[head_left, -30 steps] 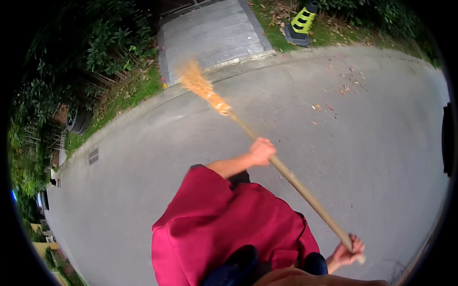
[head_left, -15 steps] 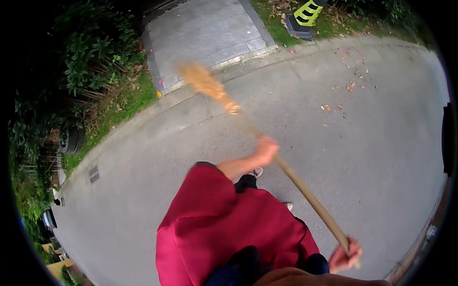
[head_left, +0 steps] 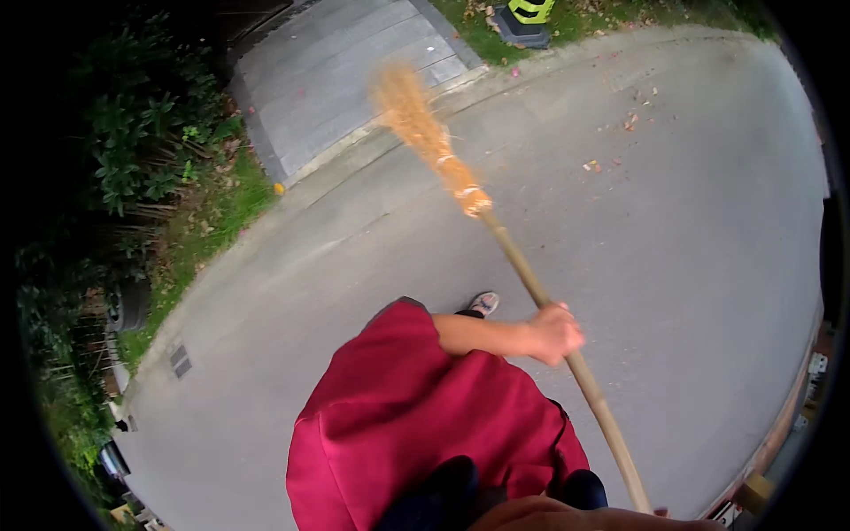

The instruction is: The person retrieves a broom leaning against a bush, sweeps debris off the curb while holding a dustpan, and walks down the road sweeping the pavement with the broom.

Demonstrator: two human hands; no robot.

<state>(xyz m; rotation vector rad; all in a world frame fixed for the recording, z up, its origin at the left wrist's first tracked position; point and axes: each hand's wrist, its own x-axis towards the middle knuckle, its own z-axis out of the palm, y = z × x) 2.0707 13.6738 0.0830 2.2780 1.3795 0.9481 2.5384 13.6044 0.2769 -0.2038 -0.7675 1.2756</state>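
Observation:
A straw broom [head_left: 602,411] with a long wooden handle slants from the upper middle down to the bottom edge on the right. My left hand [head_left: 556,334] is closed round the middle of the handle, the arm reaching across in front of my red top. At the bottom edge, only a sliver of my right hand [head_left: 661,512] shows beside the lower end of the handle, the rest cut off. The blurred bristles [head_left: 412,111] are near the kerb, at the corner of a paved strip; whether they touch the ground is unclear.
Grey road [head_left: 372,257] surrounds me, with scattered dry leaves [head_left: 630,121] at the upper right. A black and yellow cone [head_left: 525,25] stands on grass beyond the kerb. Bushes [head_left: 133,150] and a drain grate [head_left: 181,361] are at the left. My shoe [head_left: 484,303] shows beyond my top.
The bristles have swung right and slightly up in view. My left hand has moved right and down with the handle; my right hand has dropped mostly out of view. The view has shifted.

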